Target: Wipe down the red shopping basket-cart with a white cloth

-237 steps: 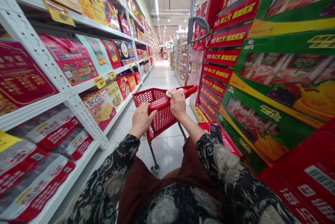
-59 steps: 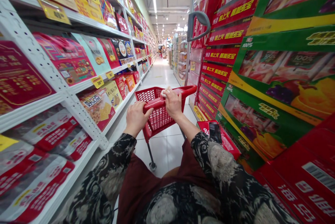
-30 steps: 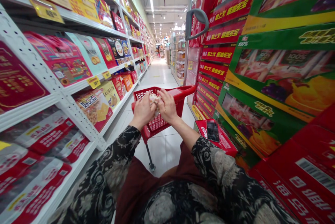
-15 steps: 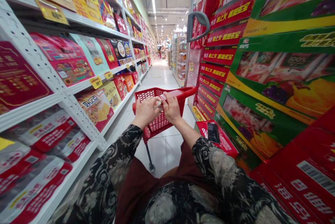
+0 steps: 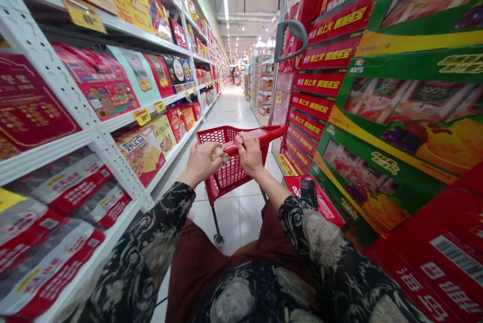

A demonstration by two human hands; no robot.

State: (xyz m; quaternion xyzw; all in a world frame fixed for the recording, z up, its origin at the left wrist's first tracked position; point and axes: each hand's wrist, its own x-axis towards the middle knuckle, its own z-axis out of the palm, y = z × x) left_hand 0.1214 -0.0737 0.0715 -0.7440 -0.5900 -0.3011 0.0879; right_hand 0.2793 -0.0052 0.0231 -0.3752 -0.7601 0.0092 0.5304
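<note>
Directly ahead of me stands a red shopping cart (image 5: 236,177) with a perforated plastic basket. My right hand (image 5: 249,156) is closed over its red handle (image 5: 266,134). To the left, my left hand (image 5: 204,163) is closed in a pinch by the handle. Between its thumb and fingers shows a small, crumpled, whitish thing (image 5: 219,153), too small to name. The left fingertips are close to the handle; whether they touch it I cannot tell.
Stocked white shelves (image 5: 124,122) line the left side. Stacked red drink cartons (image 5: 315,104) and green fruit-drink boxes (image 5: 407,96) rise on the right. A dark phone-like object (image 5: 308,191) lies on a red box (image 5: 327,207). A tiled aisle (image 5: 233,104) runs ahead.
My left hand has moved left, away from my right hand, with the small crumpled thing in its fingers. My right hand stays at the handle. The view has shifted slightly.
</note>
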